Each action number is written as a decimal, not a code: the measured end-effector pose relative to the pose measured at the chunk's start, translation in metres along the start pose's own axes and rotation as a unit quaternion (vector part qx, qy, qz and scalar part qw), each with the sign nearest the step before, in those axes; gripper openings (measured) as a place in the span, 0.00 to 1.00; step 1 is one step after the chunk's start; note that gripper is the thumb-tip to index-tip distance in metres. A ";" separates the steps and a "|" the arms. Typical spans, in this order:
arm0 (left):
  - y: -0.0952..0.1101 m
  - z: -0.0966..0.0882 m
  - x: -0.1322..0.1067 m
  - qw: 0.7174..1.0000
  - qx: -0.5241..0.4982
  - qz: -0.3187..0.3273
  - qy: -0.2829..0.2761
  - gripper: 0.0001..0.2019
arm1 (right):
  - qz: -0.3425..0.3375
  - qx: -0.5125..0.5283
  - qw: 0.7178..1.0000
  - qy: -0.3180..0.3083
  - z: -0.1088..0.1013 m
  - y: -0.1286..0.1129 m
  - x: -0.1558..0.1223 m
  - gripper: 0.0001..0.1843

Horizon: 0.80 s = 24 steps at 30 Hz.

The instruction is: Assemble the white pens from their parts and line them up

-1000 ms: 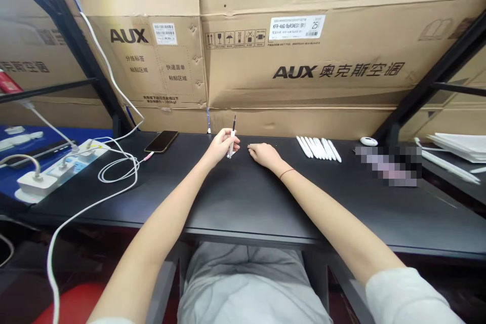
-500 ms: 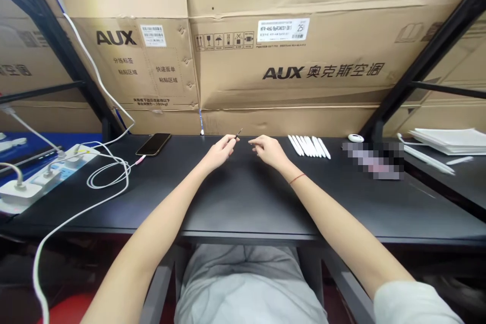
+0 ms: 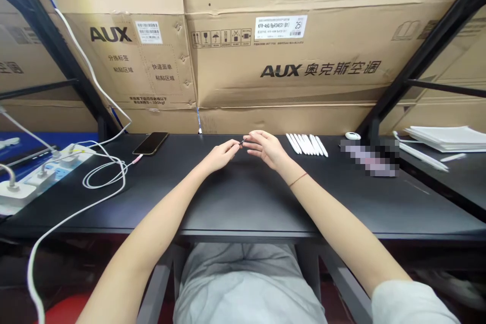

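My left hand (image 3: 219, 157) is almost shut, and its fingers (image 3: 234, 146) seem to pinch a thin black stick (image 3: 242, 140). Only the small tip of the stick shows past them. The stick is over the far edge of the black desk (image 3: 243, 202), between my two hands. My right hand (image 3: 266, 149) is half open with its fingers curled, and I can't see it holding anything. Its fingertips are just beside the stick, and I cannot tell if they touch it. Left of the stick lie a black phone (image 3: 151, 143) and a white cord (image 3: 94, 187). Right of it lies a row of white sticks (image 3: 306, 145). Behind it stand big cardboard boxes (image 3: 281, 61).
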<state>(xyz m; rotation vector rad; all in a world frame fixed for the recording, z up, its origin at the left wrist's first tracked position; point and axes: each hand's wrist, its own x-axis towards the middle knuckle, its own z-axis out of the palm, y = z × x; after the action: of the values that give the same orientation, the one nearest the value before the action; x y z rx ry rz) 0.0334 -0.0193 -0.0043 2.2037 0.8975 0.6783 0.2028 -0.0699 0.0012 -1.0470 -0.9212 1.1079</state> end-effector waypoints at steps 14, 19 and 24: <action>0.001 0.002 0.000 0.999 -0.034 0.011 0.002 0.18 | -0.061 -0.092 0.993 -0.042 -0.002 0.018 0.011 0.17; -0.010 0.001 0.005 0.998 -0.052 0.021 0.009 0.18 | -0.095 -0.140 0.985 -0.044 -0.001 0.019 0.016 0.19; -0.024 -0.012 0.011 0.995 -0.087 0.018 0.055 0.17 | -0.110 -0.235 0.966 -0.018 -0.005 0.031 0.028 0.13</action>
<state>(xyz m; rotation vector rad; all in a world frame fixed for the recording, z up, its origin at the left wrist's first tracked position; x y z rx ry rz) 0.0225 0.0066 -0.0114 2.0484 0.8227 0.8684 0.2056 -0.0400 -0.0278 -1.2711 -1.3359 0.7392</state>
